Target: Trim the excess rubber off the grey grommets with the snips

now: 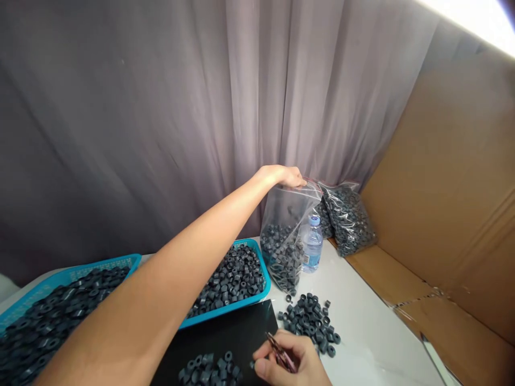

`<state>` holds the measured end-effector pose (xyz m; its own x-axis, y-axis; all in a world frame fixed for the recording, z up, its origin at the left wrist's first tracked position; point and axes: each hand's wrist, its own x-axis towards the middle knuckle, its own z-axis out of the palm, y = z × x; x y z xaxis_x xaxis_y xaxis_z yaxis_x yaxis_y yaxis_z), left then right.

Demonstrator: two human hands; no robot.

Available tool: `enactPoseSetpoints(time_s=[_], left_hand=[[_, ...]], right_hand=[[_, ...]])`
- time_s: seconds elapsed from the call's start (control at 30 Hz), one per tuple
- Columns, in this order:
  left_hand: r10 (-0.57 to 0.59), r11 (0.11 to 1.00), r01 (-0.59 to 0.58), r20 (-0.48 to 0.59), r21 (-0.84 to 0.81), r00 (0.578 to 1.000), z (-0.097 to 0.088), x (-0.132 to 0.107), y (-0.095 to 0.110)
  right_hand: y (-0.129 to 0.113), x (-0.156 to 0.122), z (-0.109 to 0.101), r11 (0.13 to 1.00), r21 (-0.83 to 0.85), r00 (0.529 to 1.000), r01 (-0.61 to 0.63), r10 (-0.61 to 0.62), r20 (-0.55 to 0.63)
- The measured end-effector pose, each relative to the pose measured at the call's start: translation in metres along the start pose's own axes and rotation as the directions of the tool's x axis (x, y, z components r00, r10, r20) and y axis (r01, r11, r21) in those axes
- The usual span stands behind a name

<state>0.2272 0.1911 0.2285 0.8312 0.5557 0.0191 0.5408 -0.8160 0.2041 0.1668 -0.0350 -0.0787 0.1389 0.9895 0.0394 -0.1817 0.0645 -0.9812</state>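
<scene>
My left hand [293, 177] reaches far forward, its fingers closed on the top edge of a clear zip bag [285, 209]. The bag stands upright on the table, its lower part filled with small dark grey ring-shaped plastic pieces [281, 252]. Near the front, my right hand [293, 362] is closed around a small shiny reddish-brown tool [282, 354] with a narrow tip; its exact kind is unclear. A small grey piece shows at the thumb and fingertip, partly hidden. Beside that hand lies a loose pile of grey pieces [311, 321].
A blue basket [263, 292] and a larger blue basket [36, 292] hold many grey pieces. More pieces [209, 370] lie on a black mat [233, 329]. A water bottle [313, 244] and filled bags [348, 220] stand behind, near a cardboard wall [450, 187].
</scene>
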Motion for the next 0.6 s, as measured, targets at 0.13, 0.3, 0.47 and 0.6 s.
enactPoseSetpoints(time_s=[0.13, 0.3, 0.47, 0.6], left_hand=[[0.119, 0.993, -0.122, -0.174, -0.003, 0.977, -0.003, -0.015, -0.006], [0.242, 0.959, -0.284, -0.540, 0.005, 0.806, 0.018, -0.080, 0.006], [0.019, 0.902, -0.325, -0.726, -0.284, 0.687, 0.113, -0.199, 0.018], [-0.192, 0.791, -0.077, -0.366, -0.607, 0.911, 0.201, -0.258, 0.014]], right_hand=[[-0.023, 0.000, -0.010, 1.000, 0.019, 1.000, 0.012, -0.012, -0.007], [-0.049, -0.001, -0.023, 0.998, -0.036, 0.995, 0.047, -0.050, -0.085], [-0.070, -0.008, -0.040, 0.994, -0.090, 0.995, 0.059, -0.066, -0.079], [-0.065, -0.018, -0.055, 0.996, -0.090, 0.993, 0.019, -0.029, -0.113]])
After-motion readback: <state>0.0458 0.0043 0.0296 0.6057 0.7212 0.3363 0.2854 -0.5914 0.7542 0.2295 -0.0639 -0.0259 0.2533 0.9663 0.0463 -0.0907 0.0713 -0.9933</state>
